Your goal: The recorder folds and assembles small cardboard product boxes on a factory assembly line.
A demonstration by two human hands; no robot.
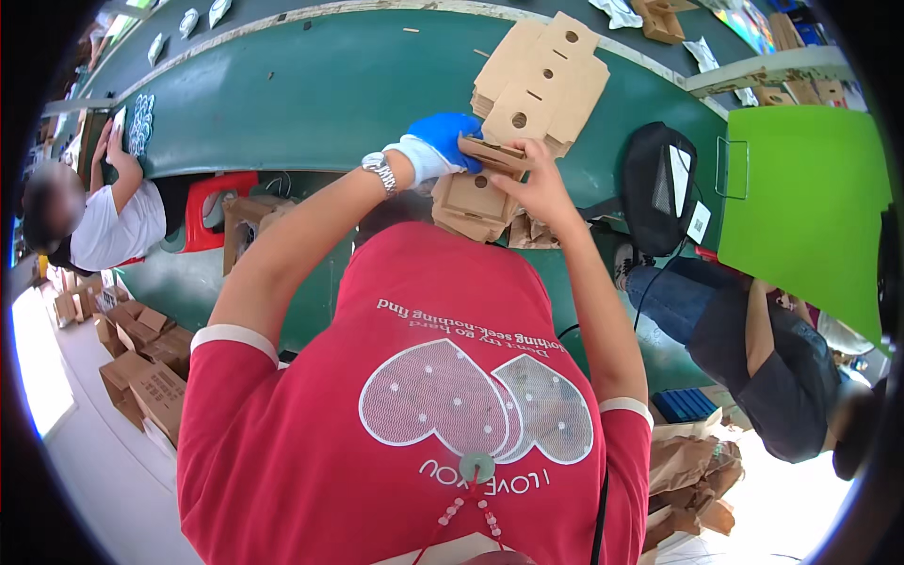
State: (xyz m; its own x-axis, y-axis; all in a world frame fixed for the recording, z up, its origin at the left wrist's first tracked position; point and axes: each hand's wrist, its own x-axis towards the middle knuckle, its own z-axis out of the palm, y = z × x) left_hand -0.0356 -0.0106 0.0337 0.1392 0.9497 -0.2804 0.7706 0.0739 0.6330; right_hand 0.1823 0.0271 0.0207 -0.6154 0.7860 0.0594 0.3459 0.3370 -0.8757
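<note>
Folding the brown cardboard piece (492,155) called for firm creases: the gloved left hand (443,139) and bare right hand (537,184) both clamped it above the green bench (330,94), just beside the flat stack (541,80).

The left hand (443,141), gloved blue, covers the near end of the small cardboard piece (492,153). At three o'clock a co-worker's (753,358) head is cut off by the rim.
</note>
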